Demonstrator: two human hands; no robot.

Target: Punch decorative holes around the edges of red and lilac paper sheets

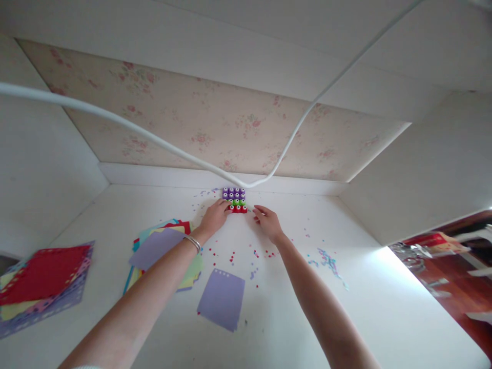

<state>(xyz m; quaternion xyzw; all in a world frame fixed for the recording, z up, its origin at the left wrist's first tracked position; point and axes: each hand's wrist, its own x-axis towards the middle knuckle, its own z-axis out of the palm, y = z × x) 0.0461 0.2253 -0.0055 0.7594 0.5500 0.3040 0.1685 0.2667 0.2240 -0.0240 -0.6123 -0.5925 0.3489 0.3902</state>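
Small paper punches stand in a tight block against the back of the white table, with purple punches (234, 193) behind, green punches (237, 202) in the middle and red punches (239, 209) in front. Each has a round white and dark top. My left hand (216, 215) is at the block's left front corner, its fingers closed on the leftmost visible red punch; the hand hides part of that corner. Just right of the block, my right hand (266, 221) holds nothing, its fingers slightly bent and apart.
Nearer lies a purple sheet (222, 300) with holes along its top edge. Coloured sheets (157, 248) are piled under my left forearm, and punched red sheets (46, 271) lie far left. Paper dots (328, 261) are scattered about. A white cable (161, 145) hangs in front.
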